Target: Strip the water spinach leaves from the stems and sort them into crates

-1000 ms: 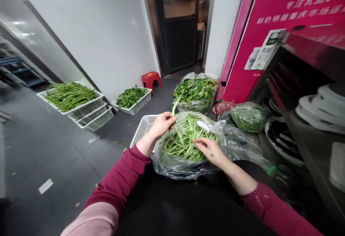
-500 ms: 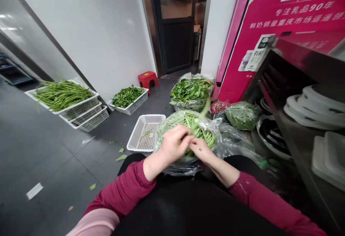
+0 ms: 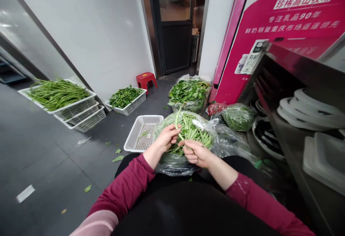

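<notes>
In the head view, a long, pale green stem curves upward between my two hands. My left hand is closed, pinching it partway along with thumb and fingers. Closed around its lower end is my right hand, touching or nearly touching the left. Below both hands sits a clear plastic bag in front of my lap, filled with short green pieces like cut stems or beans. A white perforated basket stands left of the bag, with a few green scraps in it.
Stacked white baskets hold long green stems at left. A leaf-filled basket and a red stool are farther back. Behind the bag stands a bag of leafy greens. A metal shelf with white lids borders the right.
My hands have drawn slightly apart and the left shifted left. The stem, blurred and leaning right before, now stands nearly upright between them. The camera view has turned slightly right.
</notes>
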### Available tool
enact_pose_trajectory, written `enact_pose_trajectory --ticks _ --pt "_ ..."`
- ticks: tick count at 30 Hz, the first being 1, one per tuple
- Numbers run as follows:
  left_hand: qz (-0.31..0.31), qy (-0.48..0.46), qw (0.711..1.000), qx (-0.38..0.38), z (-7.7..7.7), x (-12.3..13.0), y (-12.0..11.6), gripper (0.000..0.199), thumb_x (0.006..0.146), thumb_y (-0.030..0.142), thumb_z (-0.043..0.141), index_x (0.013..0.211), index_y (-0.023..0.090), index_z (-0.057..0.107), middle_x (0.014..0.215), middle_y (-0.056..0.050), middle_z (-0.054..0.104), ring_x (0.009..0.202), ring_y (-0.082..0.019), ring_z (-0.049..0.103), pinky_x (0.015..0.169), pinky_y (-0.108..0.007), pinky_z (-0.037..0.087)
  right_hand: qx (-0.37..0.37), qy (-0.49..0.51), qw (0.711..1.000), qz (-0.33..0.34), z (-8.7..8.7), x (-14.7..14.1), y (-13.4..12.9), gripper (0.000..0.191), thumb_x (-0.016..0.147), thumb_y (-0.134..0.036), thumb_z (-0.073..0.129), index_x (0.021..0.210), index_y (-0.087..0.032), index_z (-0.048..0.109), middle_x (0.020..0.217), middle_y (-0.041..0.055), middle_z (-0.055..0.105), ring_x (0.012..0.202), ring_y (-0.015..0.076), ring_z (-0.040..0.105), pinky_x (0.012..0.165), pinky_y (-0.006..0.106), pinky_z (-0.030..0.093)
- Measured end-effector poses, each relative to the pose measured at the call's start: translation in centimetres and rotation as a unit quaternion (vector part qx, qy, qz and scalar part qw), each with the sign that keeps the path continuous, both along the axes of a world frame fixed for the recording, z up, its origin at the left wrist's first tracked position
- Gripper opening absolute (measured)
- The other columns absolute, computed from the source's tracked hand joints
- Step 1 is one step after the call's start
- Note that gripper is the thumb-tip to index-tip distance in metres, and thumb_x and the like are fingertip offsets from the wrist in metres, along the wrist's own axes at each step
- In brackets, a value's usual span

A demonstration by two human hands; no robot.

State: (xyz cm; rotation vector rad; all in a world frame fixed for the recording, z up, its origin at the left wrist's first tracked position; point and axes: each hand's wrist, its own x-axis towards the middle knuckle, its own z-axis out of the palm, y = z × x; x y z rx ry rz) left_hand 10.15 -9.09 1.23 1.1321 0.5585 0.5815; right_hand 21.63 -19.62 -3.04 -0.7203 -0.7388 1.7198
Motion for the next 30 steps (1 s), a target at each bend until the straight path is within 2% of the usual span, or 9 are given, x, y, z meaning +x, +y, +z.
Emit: enact_pose_trajectory --ticks 4,8,10,13,15,17,20,23,30 --pt "-0.007 0.001 1.0 0.025 1.5 0.1 2.2 0.031 0.061 0.03 0.072 0.069 0.015 0.047 0.049 0.01 0.03 0.037 0.0 0.022 0.036 -0.014 0.011 -0.04 -0.01 0.999 -0.014 -0.6 0.1 -1.0 0.03 0.078 -0.045 0.057 0.077 -0.017 0.049 0.048 -0.0101 0.027 0.035 0.0013 0.016 0.031 0.014 0.01" --pt "0.014 0.013 0.99 0.141 2.8 -0.1 2.2 0.027 0.071 0.036 0.062 0.069 0.017 0.043 0.049 0.01 0.028 0.038 -0.002 0.02 0.037 -0.017 0.013 -0.07 -0.019 0.996 -0.057 -1.1 0.3 -1.1 0.041 0.074 -0.053 0.058 0.067 -0.018 0.039 0.049 -0.0092 0.031 0.035 0.0009 0.017 0.032 0.014 0.01" --pt "0.058 0.045 0.963 0.26 3.4 -0.6 0.3 0.023 0.073 0.036 0.059 0.069 0.017 0.046 0.049 0.008 0.033 0.041 -0.004 0.026 0.04 -0.018 0.02 -0.082 -0.012 0.991 -0.11 -1.6 0.7 -0.7 0.043 0.073 -0.055 0.058 0.066 -0.019 0.035 0.047 -0.0099 0.029 0.035 0.0011 0.015 0.031 0.014 0.009" --pt "0.093 0.095 0.878 0.46 4.0 -1.8 -3.8 0.021 0.074 0.032 0.057 0.063 0.016 0.051 0.057 0.002 0.045 0.053 -0.008 0.038 0.052 -0.021 0.032 -0.135 -0.003 0.967 -0.217 -2.6 1.7 0.4 0.044 0.076 -0.057 0.053 0.064 -0.02 0.03 0.044 -0.0112 0.022 0.033 0.0022 0.012 0.031 0.015 0.009" --pt "0.071 0.118 0.854 0.502 4.2 -2.3 -5.8 0.023 0.075 0.032 0.056 0.06 0.016 0.049 0.059 0.001 0.048 0.056 -0.009 0.039 0.055 -0.022 0.033 -0.153 -0.01 0.954 -0.259 -3.0 2.1 0.9 0.045 0.077 -0.057 0.052 0.063 -0.021 0.029 0.042 -0.0112 0.021 0.033 0.0025 0.012 0.031 0.016 0.01" --pt "0.037 0.133 0.888 0.439 3.8 -2.3 -6.1 0.025 0.075 0.034 0.057 0.06 0.016 0.048 0.055 0.003 0.045 0.051 -0.008 0.037 0.05 -0.021 0.03 -0.122 -0.026 0.968 -0.219 -2.7 1.8 1.0 0.043 0.075 -0.056 0.055 0.064 -0.019 0.034 0.044 -0.0093 0.028 0.034 0.0028 0.019 0.032 0.016 0.015" --pt "-0.005 0.113 0.962 0.248 2.1 -1.7 -4.2 0.028 0.071 0.04 0.061 0.065 0.016 0.048 0.047 0.007 0.038 0.04 -0.004 0.029 0.04 -0.018 0.021 -0.072 -0.03 0.996 -0.035 -1.4 0.6 0.6 0.043 0.075 -0.06 0.052 0.073 -0.018 0.043 0.055 -0.0042 0.043 0.039 0.0033 0.029 0.035 0.015 0.018" --pt "-0.026 0.067 0.994 0.087 -0.1 -1.8 -2.1 0.033 0.066 0.043 0.066 0.071 0.017 0.046 0.041 0.011 0.031 0.033 -0.002 0.02 0.036 -0.017 0.011 -0.068 -0.03 0.994 0.078 -0.5 -0.6 0.1 0.041 0.077 -0.058 0.05 0.08 -0.018 0.046 0.051 -0.0071 0.034 0.038 0.0025 0.02 0.035 0.015 0.012" --pt "-0.048 0.003 0.999 -0.022 -1.3 -2.6 -0.1 0.031 0.066 0.04 0.067 0.075 0.017 0.048 0.045 0.01 0.037 0.029 0.0 0.022 0.031 -0.014 0.01 -0.068 -0.1 0.991 0.053 -0.9 -0.9 -0.9 0.036 0.075 -0.049 0.059 0.07 -0.017 0.043 0.053 -0.0056 0.034 0.041 0.0034 0.023 0.038 0.018 0.011"
